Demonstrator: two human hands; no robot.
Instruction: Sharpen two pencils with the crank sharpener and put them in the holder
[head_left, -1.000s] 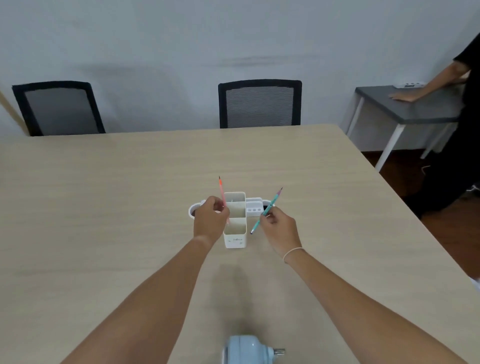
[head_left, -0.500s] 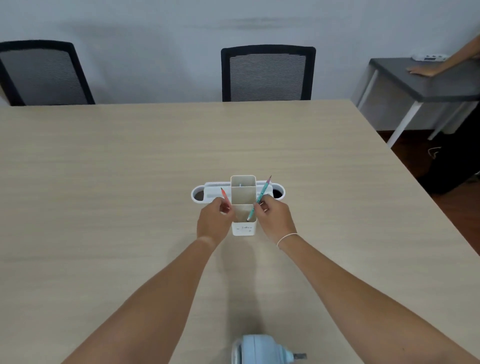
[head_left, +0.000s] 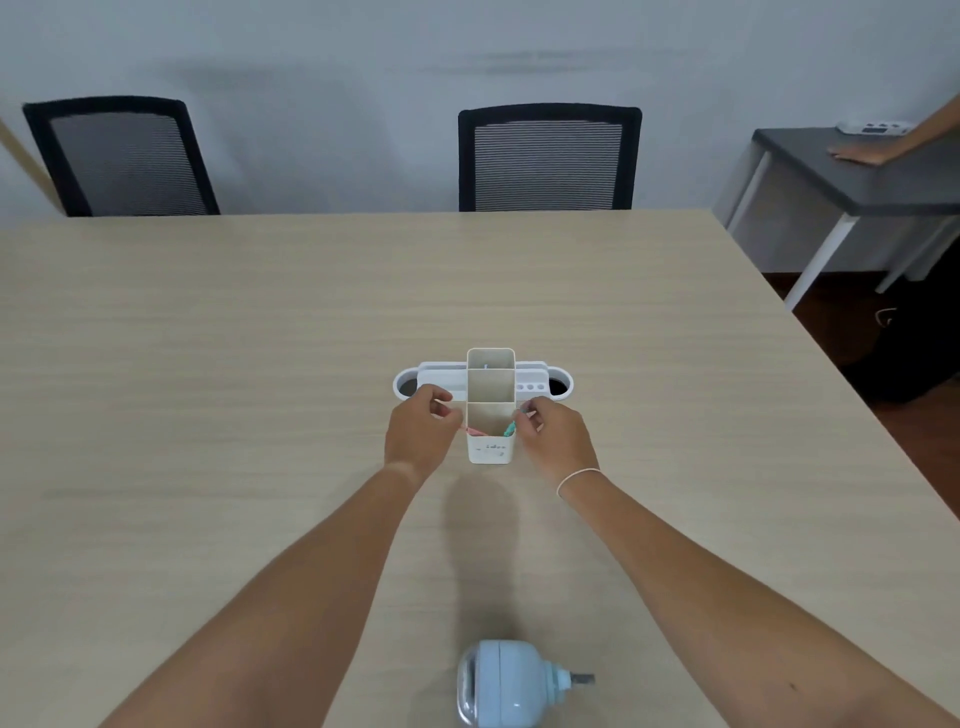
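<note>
Nearly done: your left hand (head_left: 420, 435) pinches the pink pencil (head_left: 474, 431), your right hand (head_left: 555, 438) pinches the teal pencil (head_left: 509, 427), both tips inside the holder (head_left: 490, 451) front compartment; just let go; sharpener (head_left: 508, 685) sits idle

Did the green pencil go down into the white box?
Yes. The green pencil stuck up above the holder before; now it has sunk into the nearest compartment, with the right hand at it.

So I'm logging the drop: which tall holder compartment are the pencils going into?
The nearest compartment of the holder; the two behind it show no pencils.
</note>
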